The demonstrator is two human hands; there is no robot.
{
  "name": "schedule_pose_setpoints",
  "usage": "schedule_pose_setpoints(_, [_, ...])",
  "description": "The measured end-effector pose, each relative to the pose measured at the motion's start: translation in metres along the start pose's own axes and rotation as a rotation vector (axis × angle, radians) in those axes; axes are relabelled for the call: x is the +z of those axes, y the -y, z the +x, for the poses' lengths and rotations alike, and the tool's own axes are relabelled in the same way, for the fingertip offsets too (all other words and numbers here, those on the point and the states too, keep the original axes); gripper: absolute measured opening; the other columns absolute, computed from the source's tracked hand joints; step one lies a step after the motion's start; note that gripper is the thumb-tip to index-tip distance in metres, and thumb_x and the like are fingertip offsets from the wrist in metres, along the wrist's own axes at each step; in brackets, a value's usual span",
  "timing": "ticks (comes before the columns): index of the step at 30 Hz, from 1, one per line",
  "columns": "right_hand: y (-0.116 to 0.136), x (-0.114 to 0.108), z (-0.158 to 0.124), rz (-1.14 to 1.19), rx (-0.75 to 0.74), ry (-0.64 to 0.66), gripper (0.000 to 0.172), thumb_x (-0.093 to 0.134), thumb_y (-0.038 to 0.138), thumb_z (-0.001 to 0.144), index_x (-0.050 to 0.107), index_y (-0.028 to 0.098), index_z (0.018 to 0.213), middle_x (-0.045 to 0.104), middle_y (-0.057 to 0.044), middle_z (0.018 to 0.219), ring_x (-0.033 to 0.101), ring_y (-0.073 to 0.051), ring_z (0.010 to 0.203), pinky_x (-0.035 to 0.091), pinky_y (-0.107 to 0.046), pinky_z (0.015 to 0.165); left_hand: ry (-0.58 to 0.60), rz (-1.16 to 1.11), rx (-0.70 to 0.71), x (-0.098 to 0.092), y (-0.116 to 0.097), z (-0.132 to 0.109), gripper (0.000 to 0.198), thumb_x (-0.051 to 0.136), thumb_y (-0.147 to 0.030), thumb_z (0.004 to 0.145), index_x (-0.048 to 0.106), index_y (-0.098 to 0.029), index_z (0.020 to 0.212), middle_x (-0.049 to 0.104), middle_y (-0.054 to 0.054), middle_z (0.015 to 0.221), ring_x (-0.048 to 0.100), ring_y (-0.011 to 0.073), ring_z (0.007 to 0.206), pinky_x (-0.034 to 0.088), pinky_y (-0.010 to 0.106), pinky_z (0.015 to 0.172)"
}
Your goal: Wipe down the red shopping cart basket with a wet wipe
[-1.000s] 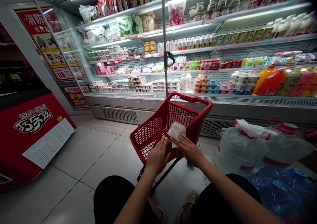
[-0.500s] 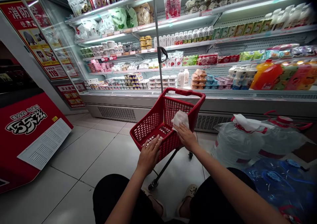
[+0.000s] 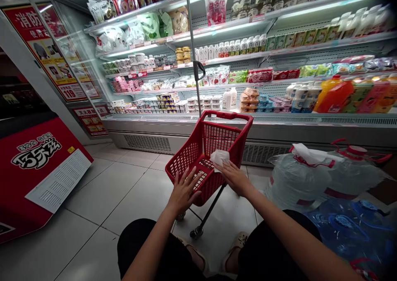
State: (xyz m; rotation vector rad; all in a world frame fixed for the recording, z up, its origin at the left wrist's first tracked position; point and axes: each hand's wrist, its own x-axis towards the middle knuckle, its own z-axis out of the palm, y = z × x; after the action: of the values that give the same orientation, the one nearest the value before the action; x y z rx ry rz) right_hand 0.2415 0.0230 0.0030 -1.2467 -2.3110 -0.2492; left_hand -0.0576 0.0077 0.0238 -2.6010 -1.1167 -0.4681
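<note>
A red plastic shopping cart [image 3: 185, 156] on a dark wheeled frame stands in front of my knees. My right hand [image 3: 235, 176] presses a crumpled white wipe [image 3: 219, 157] against the top rim on the cart's right side; part of the wipe spreads over the rim into the basket. My left hand [image 3: 183, 193] is at the near rim with its fingers spread and nothing in its grasp. Whether its palm touches the rim is hard to tell. The basket's slotted floor shows between my two hands.
An open refrigerated display [image 3: 217, 118] with stocked shelves runs behind the cart. Bagged water jugs [image 3: 294, 177] and blue water bottles [image 3: 344, 227] stand on the floor at my right. A red freezer chest [image 3: 52, 165] sits at the left.
The wipe and my right hand have slid down and slightly left along the rim. My left hand has spread its fingers and shifted a little left. The cart has turned slightly.
</note>
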Motion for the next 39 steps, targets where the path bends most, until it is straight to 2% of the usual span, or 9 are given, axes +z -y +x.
schedule_pose_setpoints(3, [-0.016, 0.003, 0.004, -0.014, 0.093, -0.012, 0.058, 0.035, 0.022, 0.108, 0.027, 0.029, 0.165, 0.05, -0.006, 0.16, 0.039, -0.021, 0.152, 0.033, -0.052, 0.125, 0.029, 0.012, -0.011, 0.005, 0.009, 0.003, 0.069, 0.047, -0.047, 0.106, 0.012, -0.041, 0.165, 0.024, 0.003, 0.173, 0.029, 0.0283, 0.157, 0.018, 0.058, 0.127])
schedule_pose_setpoints(7, [0.009, 0.014, 0.003, 0.012, 0.143, -0.062, 0.059, 0.035, 0.022, 0.108, 0.027, 0.027, 0.166, 0.052, -0.01, 0.158, 0.042, -0.025, 0.15, 0.039, -0.053, 0.122, -0.024, 0.042, -0.07, 0.017, -0.001, 0.012, 0.071, 0.047, -0.044, 0.106, 0.008, -0.04, 0.166, 0.024, 0.004, 0.173, 0.036, 0.0284, 0.153, 0.024, 0.058, 0.125])
schedule_pose_setpoints(13, [0.074, 0.013, -0.014, 0.072, -0.014, -0.059, 0.058, 0.043, 0.017, 0.104, 0.036, 0.023, 0.162, 0.053, -0.013, 0.156, 0.043, -0.025, 0.149, 0.041, -0.05, 0.122, -0.062, 0.075, -0.181, 0.03, -0.038, 0.023, 0.089, 0.057, -0.032, 0.101, -0.002, -0.033, 0.167, 0.021, 0.012, 0.173, 0.035, 0.0321, 0.154, 0.027, 0.06, 0.124])
schedule_pose_setpoints(18, [0.062, -0.006, -0.032, 0.062, -0.094, -0.025, 0.056, 0.04, 0.017, 0.106, 0.037, 0.023, 0.161, 0.056, -0.009, 0.154, 0.041, -0.024, 0.151, 0.04, -0.05, 0.123, -0.094, 0.06, -0.22, 0.035, -0.068, 0.032, 0.096, 0.064, -0.035, 0.096, 0.001, -0.026, 0.168, 0.015, 0.017, 0.174, 0.032, 0.0357, 0.155, 0.028, 0.06, 0.123])
schedule_pose_setpoints(22, [0.04, -0.012, -0.049, 0.007, -0.007, -0.02, 0.06, 0.039, 0.021, 0.108, 0.023, 0.027, 0.166, 0.05, -0.008, 0.159, 0.038, -0.023, 0.152, 0.04, -0.049, 0.123, -0.101, 0.033, -0.069, 0.032, -0.05, 0.033, 0.087, 0.059, -0.049, 0.099, 0.01, -0.029, 0.168, 0.018, 0.009, 0.174, 0.024, 0.032, 0.159, 0.028, 0.053, 0.126])
schedule_pose_setpoints(24, [0.04, -0.01, -0.057, -0.022, 0.089, -0.059, 0.062, 0.038, 0.022, 0.109, 0.019, 0.027, 0.167, 0.048, -0.007, 0.161, 0.036, -0.024, 0.153, 0.04, -0.05, 0.123, -0.107, 0.053, -0.083, 0.031, -0.032, 0.032, 0.084, 0.059, -0.051, 0.099, 0.015, -0.032, 0.167, 0.021, 0.007, 0.174, 0.022, 0.0341, 0.159, 0.025, 0.056, 0.127])
schedule_pose_setpoints(27, [0.052, -0.004, -0.068, -0.058, 0.176, -0.12, 0.064, 0.036, 0.019, 0.108, 0.014, 0.027, 0.168, 0.047, -0.006, 0.162, 0.034, -0.025, 0.154, 0.037, -0.052, 0.125, -0.089, 0.06, -0.088, 0.032, -0.015, 0.029, 0.075, 0.054, -0.047, 0.103, 0.017, -0.035, 0.167, 0.031, 0.006, 0.17, 0.033, 0.0306, 0.155, 0.029, 0.052, 0.126])
schedule_pose_setpoints(32, [0.079, 0.008, -0.072, -0.127, 0.204, -0.155, 0.074, 0.038, 0.008, 0.101, 0.01, 0.021, 0.169, 0.046, -0.009, 0.161, 0.035, -0.028, 0.154, 0.038, -0.052, 0.124, -0.109, 0.066, -0.142, 0.039, -0.03, 0.029, 0.072, 0.051, -0.045, 0.104, 0.015, -0.038, 0.166, 0.037, 0.006, 0.168, 0.047, 0.0294, 0.147, 0.037, 0.05, 0.123])
schedule_pose_setpoints(39, [0.102, 0.031, -0.033, -0.162, 0.157, -0.204, 0.084, 0.038, 0.001, 0.093, 0.004, 0.014, 0.168, 0.057, -0.017, 0.151, 0.052, -0.03, 0.142, 0.045, -0.052, 0.118, -0.158, 0.078, -0.198, 0.044, -0.051, 0.033, 0.079, 0.045, -0.031, 0.106, -0.004, -0.028, 0.167, 0.04, 0.012, 0.166, 0.053, 0.0291, 0.142, 0.043, 0.049, 0.118])
